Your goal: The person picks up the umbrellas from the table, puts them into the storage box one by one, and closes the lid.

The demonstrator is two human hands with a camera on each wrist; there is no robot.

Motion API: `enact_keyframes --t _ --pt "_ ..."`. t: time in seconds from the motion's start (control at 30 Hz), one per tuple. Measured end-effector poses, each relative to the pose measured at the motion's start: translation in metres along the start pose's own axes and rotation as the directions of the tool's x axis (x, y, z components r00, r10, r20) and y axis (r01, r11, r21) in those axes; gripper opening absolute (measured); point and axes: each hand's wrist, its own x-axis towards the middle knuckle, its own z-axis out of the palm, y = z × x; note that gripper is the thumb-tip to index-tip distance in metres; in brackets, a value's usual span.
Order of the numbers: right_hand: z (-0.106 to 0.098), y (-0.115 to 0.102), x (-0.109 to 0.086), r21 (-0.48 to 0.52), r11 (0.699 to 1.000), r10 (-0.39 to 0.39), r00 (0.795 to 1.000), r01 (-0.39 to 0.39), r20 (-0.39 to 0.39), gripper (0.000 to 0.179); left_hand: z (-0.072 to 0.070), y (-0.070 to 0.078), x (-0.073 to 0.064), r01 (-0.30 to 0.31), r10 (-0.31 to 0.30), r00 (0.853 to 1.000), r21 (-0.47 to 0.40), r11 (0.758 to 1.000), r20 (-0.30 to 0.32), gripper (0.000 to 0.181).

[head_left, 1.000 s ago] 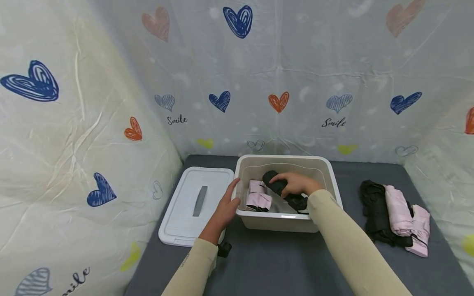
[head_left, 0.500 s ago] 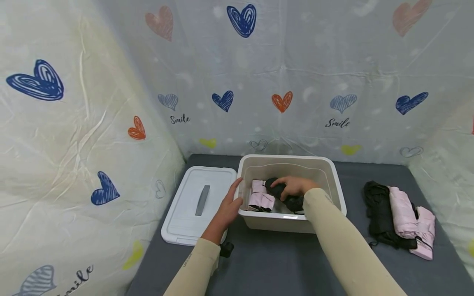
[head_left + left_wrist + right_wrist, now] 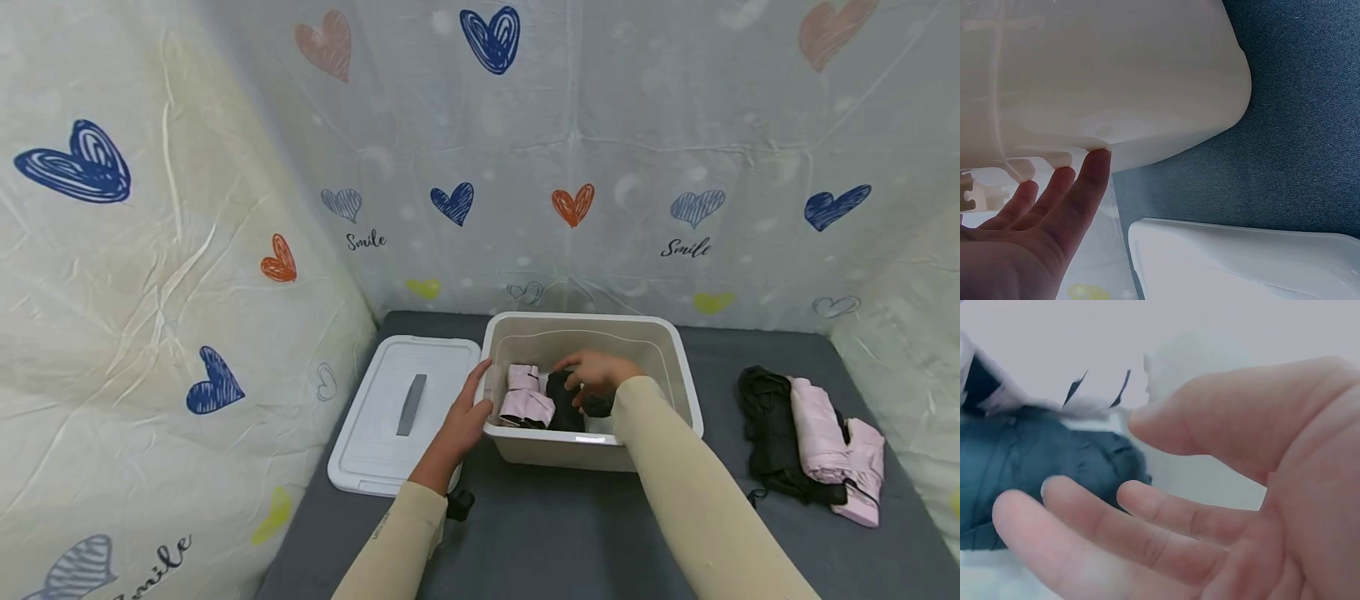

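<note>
Inside the beige plastic bin [image 3: 570, 454] lie a pink folded umbrella [image 3: 525, 404] and, right beside it, a black folded umbrella [image 3: 565, 402]. My right hand [image 3: 600, 371] hovers over the black umbrella with its fingers loosely extended. In the right wrist view, a visible gap lies between the thumb and the fingers [image 3: 1104, 519], with nothing gripped; the dark umbrella [image 3: 1041, 469] lies beyond. My left hand [image 3: 461, 421] touches the bin's left side. In the left wrist view, its fairly straight fingertips [image 3: 1094, 162] meet the bin's rim from outside; the thumb is hidden there.
A white lid [image 3: 378, 425] with a grey handle lies flat left of the bin. To the right, a black folded umbrella [image 3: 772, 433] and pink folded umbrellas [image 3: 817, 429] lie bunched together on the dark grey table [image 3: 555, 533]. A heart-patterned curtain [image 3: 637, 150] hangs behind.
The black umbrella has gone from slanting in my right hand to lying alongside the pink one. My right fingers have loosened from it. My left hand stays at the bin's side.
</note>
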Motion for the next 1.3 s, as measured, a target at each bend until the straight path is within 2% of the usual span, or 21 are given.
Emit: enact_keyframes --t 0.03,0.27,0.57,0.73,0.8,0.97,1.03,1.3 --pt "-0.001 -0.001 -0.002 0.009 1.000 -0.003 1.000 0.003 -0.008 0.056 0.000 0.000 0.000 0.000 0.000 1.000 0.000 1.000 0.002 0.067" --pt "-0.011 -0.012 -0.023 -0.111 0.990 -0.090 0.995 0.085 -0.039 0.053 -0.002 0.001 0.001 -0.013 0.013 1.000 -0.012 1.000 -0.006 0.067" --pt "-0.019 -0.023 -0.052 -0.141 0.975 -0.182 0.982 0.173 -0.051 0.048 -0.010 0.000 0.003 0.006 -0.006 1.000 -0.027 1.000 0.018 0.067" --pt "-0.023 -0.016 -0.067 -0.159 0.964 -0.230 0.969 0.215 -0.087 0.045 -0.012 0.003 0.004 -0.003 0.004 0.999 -0.006 1.000 0.039 0.068" --pt "-0.025 -0.012 -0.072 -0.167 0.962 -0.237 0.965 0.218 -0.108 0.044 -0.014 0.012 0.001 0.004 -0.004 0.998 0.001 1.000 0.060 0.070" --pt "-0.030 -0.002 -0.087 -0.194 0.953 -0.260 0.957 0.233 -0.128 0.044 -0.011 0.010 0.004 0.020 -0.021 0.997 0.015 1.000 0.071 0.071" --pt "-0.033 0.002 -0.094 -0.211 0.946 -0.277 0.952 0.246 -0.133 0.044 -0.008 0.000 0.009 0.020 -0.021 0.998 0.016 1.000 0.059 0.070" --pt "-0.041 0.020 -0.122 -0.229 0.933 -0.319 0.932 0.277 -0.174 0.046 -0.004 0.003 0.007 0.005 -0.007 0.997 0.015 1.000 0.081 0.071"
